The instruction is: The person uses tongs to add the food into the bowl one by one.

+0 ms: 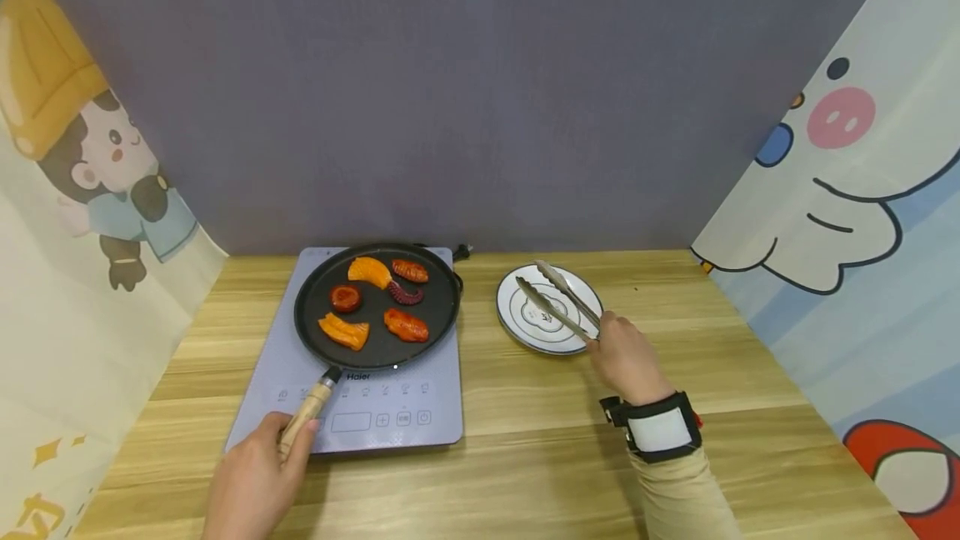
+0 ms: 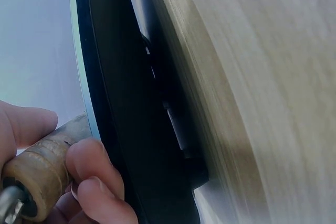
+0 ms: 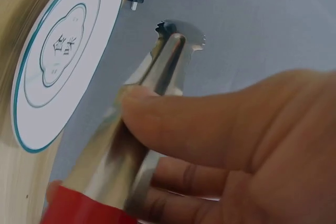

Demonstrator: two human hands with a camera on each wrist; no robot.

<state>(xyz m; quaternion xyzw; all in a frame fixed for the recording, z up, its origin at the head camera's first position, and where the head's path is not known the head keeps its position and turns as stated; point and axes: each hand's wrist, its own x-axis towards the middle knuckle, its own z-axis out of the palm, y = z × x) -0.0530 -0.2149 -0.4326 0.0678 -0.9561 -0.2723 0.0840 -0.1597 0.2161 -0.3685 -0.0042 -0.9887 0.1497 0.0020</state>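
My left hand [image 1: 258, 473] grips the wooden handle [image 1: 309, 417] of a black frying pan [image 1: 382, 319] in the head view. The pan sits on an induction cooktop [image 1: 375, 432]. Pieces in it include an orange piece [image 1: 369, 271], a purple tentacle-like piece [image 1: 406, 293], a round reddish piece [image 1: 346, 298] and scored reddish pieces [image 1: 406, 325]. In the left wrist view, fingers and thumb wrap the handle's end [image 2: 39, 177]. My right hand [image 1: 630, 361] holds metal tongs [image 1: 558, 298], their arms spread above a white plate [image 1: 525, 332]. The right wrist view shows the thumb pressing the tongs [image 3: 115, 156], which have a red end.
The wooden table [image 1: 540, 448] carries the cooktop at left and the plate at right. A black power plug [image 1: 462, 252] lies behind the cooktop. A grey panel [image 1: 465, 107] stands at the back, with cartoon-printed sheets [image 1: 832, 215] at both sides.
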